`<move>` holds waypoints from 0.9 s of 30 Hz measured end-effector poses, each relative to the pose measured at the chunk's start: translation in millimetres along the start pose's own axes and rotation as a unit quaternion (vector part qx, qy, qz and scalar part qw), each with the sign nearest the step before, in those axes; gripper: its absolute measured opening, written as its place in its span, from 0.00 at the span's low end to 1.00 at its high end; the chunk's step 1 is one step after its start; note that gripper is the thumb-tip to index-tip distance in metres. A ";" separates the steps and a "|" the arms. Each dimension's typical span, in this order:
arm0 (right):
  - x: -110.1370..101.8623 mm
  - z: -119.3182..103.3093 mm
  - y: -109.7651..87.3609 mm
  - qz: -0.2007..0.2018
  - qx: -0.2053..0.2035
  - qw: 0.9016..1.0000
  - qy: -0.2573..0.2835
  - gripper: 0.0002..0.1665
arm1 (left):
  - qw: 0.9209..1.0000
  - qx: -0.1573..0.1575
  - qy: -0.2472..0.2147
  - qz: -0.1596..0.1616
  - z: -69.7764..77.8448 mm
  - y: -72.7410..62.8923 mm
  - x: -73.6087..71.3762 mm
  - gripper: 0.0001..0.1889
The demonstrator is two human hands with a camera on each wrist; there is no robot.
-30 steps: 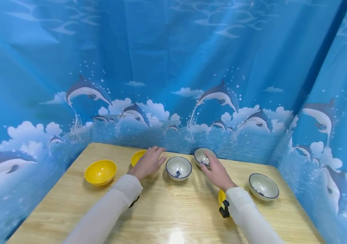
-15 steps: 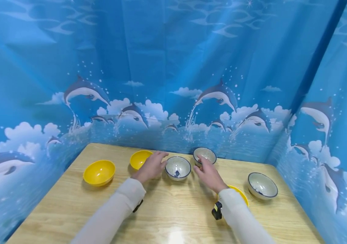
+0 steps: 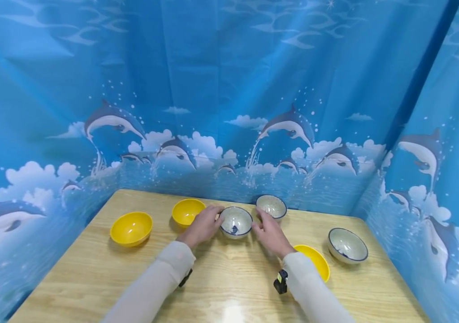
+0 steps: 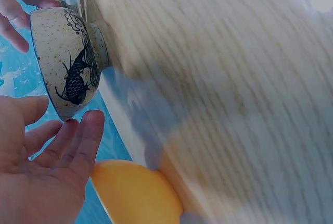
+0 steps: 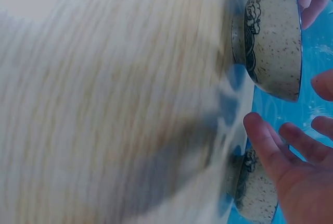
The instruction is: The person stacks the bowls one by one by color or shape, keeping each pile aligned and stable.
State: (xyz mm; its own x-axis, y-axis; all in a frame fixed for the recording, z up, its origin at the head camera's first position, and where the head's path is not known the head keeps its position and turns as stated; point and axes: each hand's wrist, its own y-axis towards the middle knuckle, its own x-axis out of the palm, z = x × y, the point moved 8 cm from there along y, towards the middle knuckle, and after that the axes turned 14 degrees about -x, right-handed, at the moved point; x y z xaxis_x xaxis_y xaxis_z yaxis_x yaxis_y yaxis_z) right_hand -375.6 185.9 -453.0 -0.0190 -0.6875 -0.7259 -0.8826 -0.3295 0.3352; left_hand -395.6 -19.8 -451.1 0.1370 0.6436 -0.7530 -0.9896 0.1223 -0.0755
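A speckled bowl with a blue rim and a dark fish drawing [image 3: 235, 220] stands upright on the table between the two hands. My left hand [image 3: 202, 225] is at its left side, thumb and fingertips at the rim; the left wrist view shows them touching or nearly touching, fingers fairly straight. On the other side, my right hand [image 3: 270, 234] has its fingers spread. A small gap separates these fingers [image 5: 260, 133] from the bowl in the right wrist view. Behind the right hand stands a second speckled bowl [image 3: 271, 205].
Two yellow bowls, one at far left [image 3: 132, 229] and one behind the left hand [image 3: 188, 211], stand on the wooden table [image 3: 221, 278]. Another yellow bowl [image 3: 314, 261] is partly hidden by the right sleeve. A speckled bowl [image 3: 348, 246] stands at right. A dolphin-print curtain [image 3: 213, 112] hangs behind.
My right hand has drawn back from the rear speckled bowl and moved left toward the middle one. The left hand has shifted right to that bowl's rim. The bowls have stayed in place.
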 end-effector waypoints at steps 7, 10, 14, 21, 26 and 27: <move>8.8 5.5 -1.6 0.007 0.018 0.999 0.035 0.36 | 1.000 -0.020 -0.022 -0.005 -4.9 1.6 5.9 0.24; 12.9 8.5 -2.1 0.008 0.034 0.998 0.060 0.36 | 0.999 -0.028 -0.037 -0.008 -7.8 2.6 7.7 0.24; 18.6 12.5 -2.2 0.015 0.056 0.991 0.118 0.35 | 0.997 -0.036 -0.062 -0.015 -10.9 4.5 9.9 0.24; 25.9 14.8 -2.6 0.041 0.076 0.972 0.219 0.34 | 0.988 -0.068 -0.135 -0.031 -16.1 6.3 14.2 0.25; 30.2 14.3 -2.3 0.049 0.091 0.961 0.257 0.34 | 0.980 -0.090 -0.177 -0.031 -20.7 7.8 17.3 0.25; 31.0 14.3 -2.3 0.050 0.094 0.959 0.264 0.33 | 0.978 -0.093 -0.183 -0.031 -21.5 7.9 17.9 0.25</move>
State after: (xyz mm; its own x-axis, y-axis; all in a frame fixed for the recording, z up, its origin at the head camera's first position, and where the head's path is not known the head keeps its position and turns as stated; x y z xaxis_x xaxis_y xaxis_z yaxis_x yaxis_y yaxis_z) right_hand -380.8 174.6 -484.9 0.0880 -0.9578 -0.2736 -0.9590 -0.1557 0.2367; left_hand -401.9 -23.5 -479.2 0.1686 0.8714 -0.4607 -0.9651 0.0509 -0.2569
